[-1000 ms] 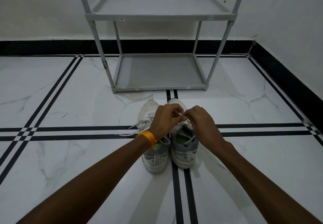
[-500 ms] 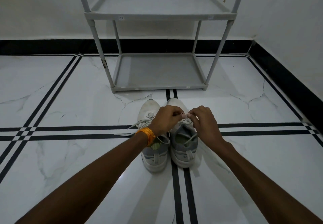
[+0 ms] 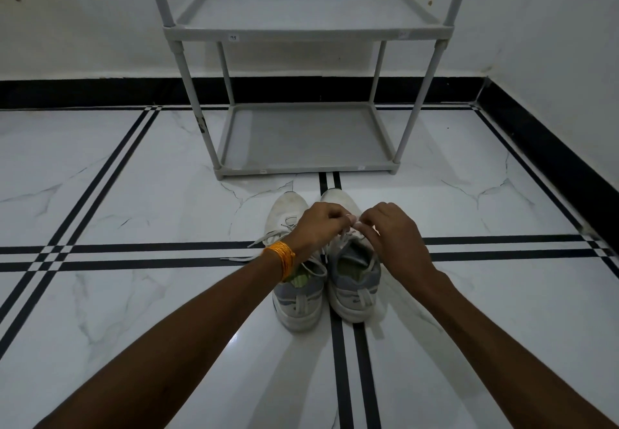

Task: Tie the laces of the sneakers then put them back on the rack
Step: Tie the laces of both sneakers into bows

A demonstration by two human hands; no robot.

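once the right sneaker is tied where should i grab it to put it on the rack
Probably by the heel collar of the right sneaker, coming from above and behind. Its heel faces the person, its opening faces up, and its toe already points at the rack, so fingers can hook inside the rim. The left sneaker blocks its inner side.

arms: bare, no sleeves; left wrist: orange thread band (image 3: 281, 259)

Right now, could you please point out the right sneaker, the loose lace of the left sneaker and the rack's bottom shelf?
right sneaker (image 3: 355, 289): head view, on its grey heel collar.
loose lace (image 3: 239, 258): head view, on the end lying on the floor.
bottom shelf (image 3: 304, 137): head view, on its bare grey surface.
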